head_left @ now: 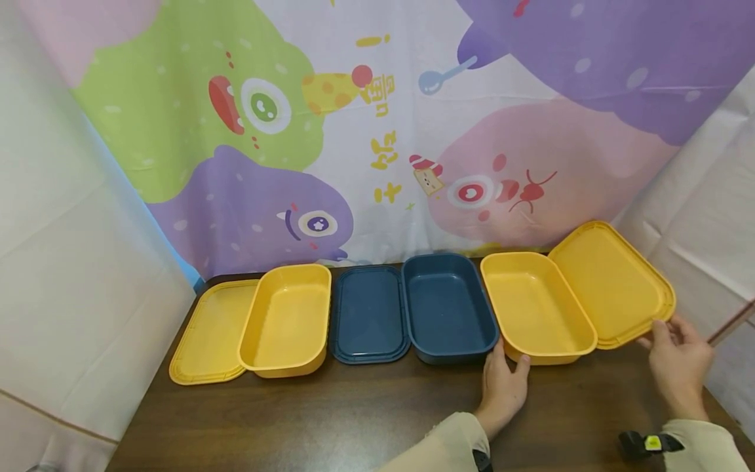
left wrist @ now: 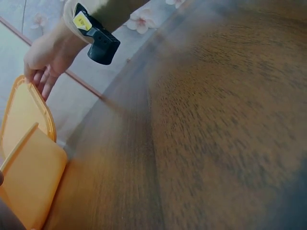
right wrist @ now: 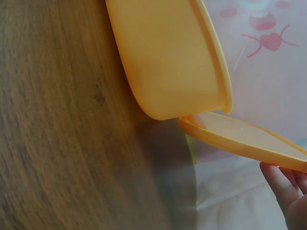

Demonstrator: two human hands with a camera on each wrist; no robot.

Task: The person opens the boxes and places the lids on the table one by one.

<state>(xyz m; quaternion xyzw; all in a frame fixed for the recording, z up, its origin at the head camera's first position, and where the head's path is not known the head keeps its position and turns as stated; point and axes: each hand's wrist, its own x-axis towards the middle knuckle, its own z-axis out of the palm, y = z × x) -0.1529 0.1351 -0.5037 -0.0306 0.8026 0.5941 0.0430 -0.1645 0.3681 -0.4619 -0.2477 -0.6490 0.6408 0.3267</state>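
On the right side of the table stands an uncovered yellow plastic food container (head_left: 539, 308). My left hand (head_left: 503, 387) grips its near left corner, thumb at the front wall and fingers round the side. A matching yellow lid (head_left: 613, 282) leans at a tilt beside the container's right wall, its outer side raised. My right hand (head_left: 678, 357) pinches that lid at its near right corner, thumb on the upper face and fingers beneath. In the right wrist view the lid (right wrist: 249, 141) rises from the container's foot toward the fingers.
Left of these stand a dark blue container (head_left: 451, 308), a blue lid (head_left: 370, 314) lying flat, and another yellow container (head_left: 288, 321) overlapping its yellow lid (head_left: 206, 334). A cartoon-printed cloth (head_left: 377, 223) hangs right behind the row. White cloth (head_left: 708, 229) hangs at the sides.
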